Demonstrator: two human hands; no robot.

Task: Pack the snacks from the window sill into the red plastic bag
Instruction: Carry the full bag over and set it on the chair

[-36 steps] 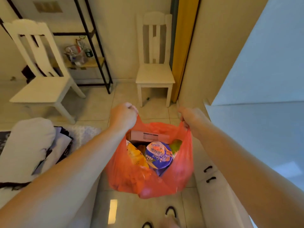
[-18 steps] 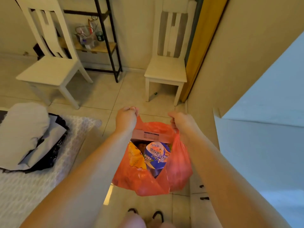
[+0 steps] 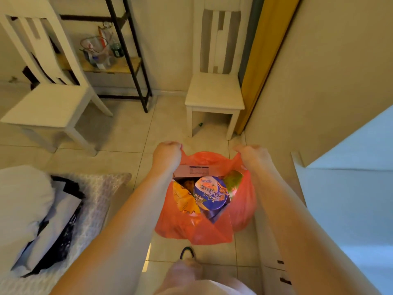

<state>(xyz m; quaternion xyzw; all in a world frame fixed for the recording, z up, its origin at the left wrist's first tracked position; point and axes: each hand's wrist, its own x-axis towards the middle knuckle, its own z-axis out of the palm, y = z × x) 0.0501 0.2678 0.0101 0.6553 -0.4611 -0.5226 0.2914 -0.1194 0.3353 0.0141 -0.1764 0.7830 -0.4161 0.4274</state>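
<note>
The red plastic bag (image 3: 242, 207) hangs in the air in front of me above the tiled floor, its mouth pulled wide. My left hand (image 3: 167, 155) is fisted on the bag's left handle and my right hand (image 3: 251, 155) on the right handle. Inside lie a purple-lidded cup snack (image 3: 211, 193), a yellow packet (image 3: 185, 201), a pinkish box (image 3: 196, 170) at the far side and a green packet (image 3: 232, 178). The pale window sill (image 3: 348, 188) runs along my right.
A white chair (image 3: 214, 92) stands straight ahead by a yellow curtain (image 3: 268, 50). Another white chair (image 3: 46, 103) and a black metal shelf (image 3: 127, 60) are at the left. Bedding with folded clothes (image 3: 49, 220) lies at lower left. My foot in a sandal (image 3: 187, 254) shows below the bag.
The view has tilted down and closer to the chairs. My hands drew nearer together half a second ago and have now spread apart again, widening the bag's mouth. Both keep their hold.
</note>
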